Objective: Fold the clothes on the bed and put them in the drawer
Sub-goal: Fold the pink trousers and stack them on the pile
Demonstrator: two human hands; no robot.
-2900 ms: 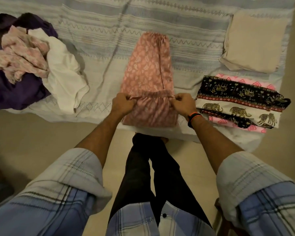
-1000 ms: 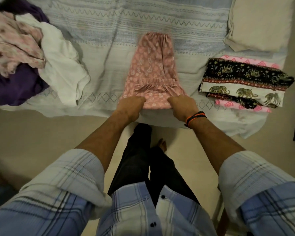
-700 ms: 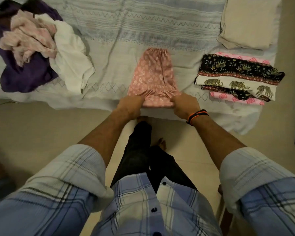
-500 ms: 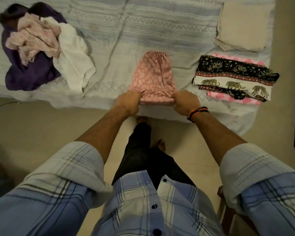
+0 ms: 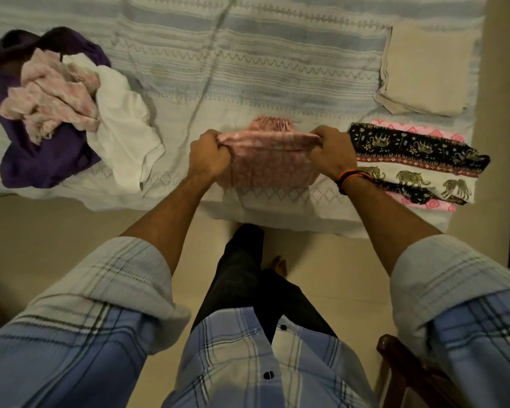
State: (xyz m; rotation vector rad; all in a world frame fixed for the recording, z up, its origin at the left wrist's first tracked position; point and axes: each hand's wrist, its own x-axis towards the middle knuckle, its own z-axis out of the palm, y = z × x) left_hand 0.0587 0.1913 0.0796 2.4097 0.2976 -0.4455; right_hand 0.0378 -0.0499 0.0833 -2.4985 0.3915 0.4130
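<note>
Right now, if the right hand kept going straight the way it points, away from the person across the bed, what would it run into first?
Apart from the pink patterned garment the right hand already grips, probably nothing: only bare striped blue-and-white bedsheet lies ahead. The beige pillow sits off to its right, though depth is unclear.

striped bed [image 5: 277, 42] — unfolded heap of clothes [image 5: 59, 113] far left, pink garment [image 5: 274, 160] mid-front, folded stack [image 5: 418, 163] right, beige pillow [image 5: 427, 69] behind that stack.

Pink patterned garment [image 5: 273, 160] — half-folded, near edge lifted over the bed [image 5: 248, 69]
</note>
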